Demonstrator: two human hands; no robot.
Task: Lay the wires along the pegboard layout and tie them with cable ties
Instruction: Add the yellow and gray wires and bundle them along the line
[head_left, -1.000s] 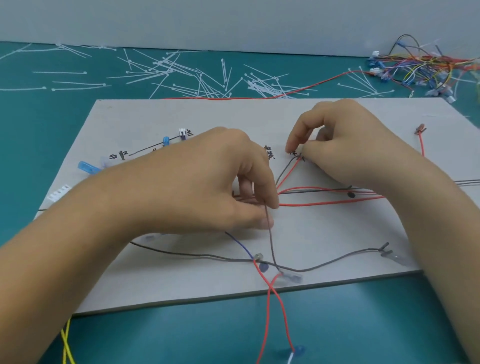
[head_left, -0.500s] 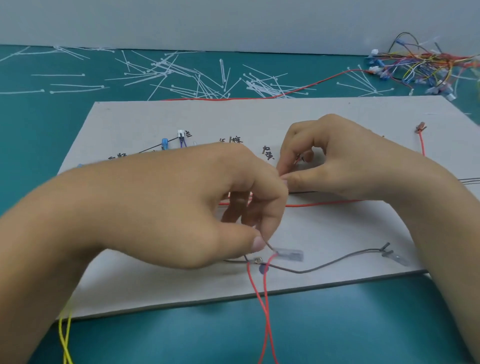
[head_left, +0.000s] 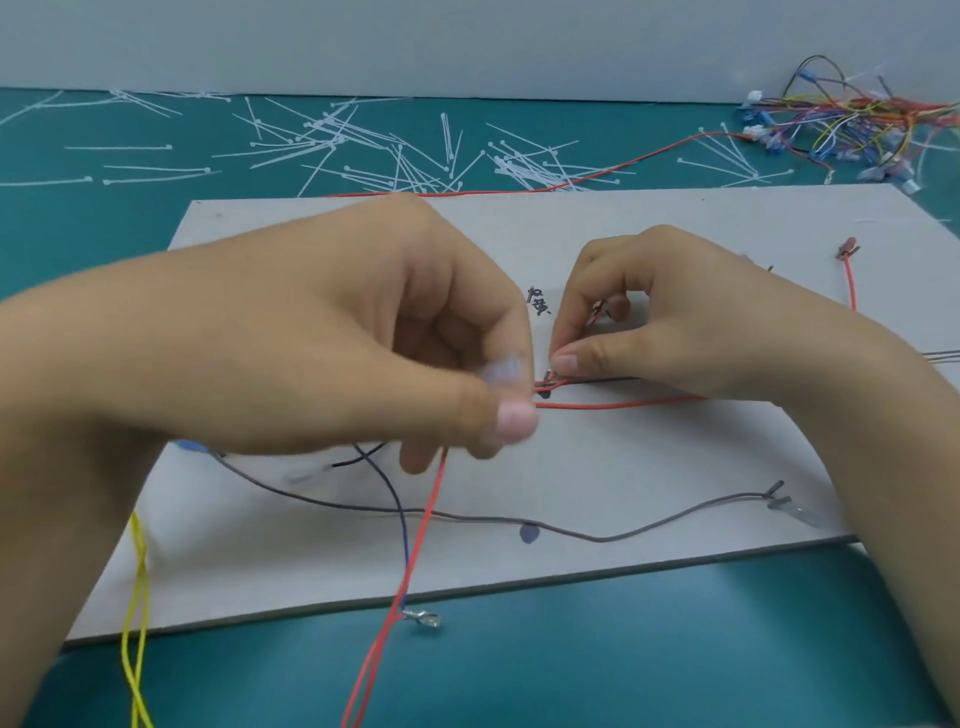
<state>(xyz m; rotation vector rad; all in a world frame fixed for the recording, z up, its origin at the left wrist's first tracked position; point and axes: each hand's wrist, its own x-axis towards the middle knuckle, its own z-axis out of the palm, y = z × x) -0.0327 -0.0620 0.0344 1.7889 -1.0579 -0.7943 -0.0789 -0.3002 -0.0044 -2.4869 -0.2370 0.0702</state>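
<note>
Board lies mid-surface, wires strung across it. L hand hovers over board centre, blurred. Its fingers are curled, thumb & index nipping a clear terminal. Red pair drops from under that hand toward 6 o'clock, past the board edge. R hand sits at 3 o'clock of L, thumb & index tips pinching the wires where red & black meet, just beside L's thumb; other fingers curled. Grey wire snakes across the near half; blue wire crosses it. Yellow pair at 8 o'clock. Ties strewn at 12 o'clock, wire bundle at 1 o'clock.
</note>
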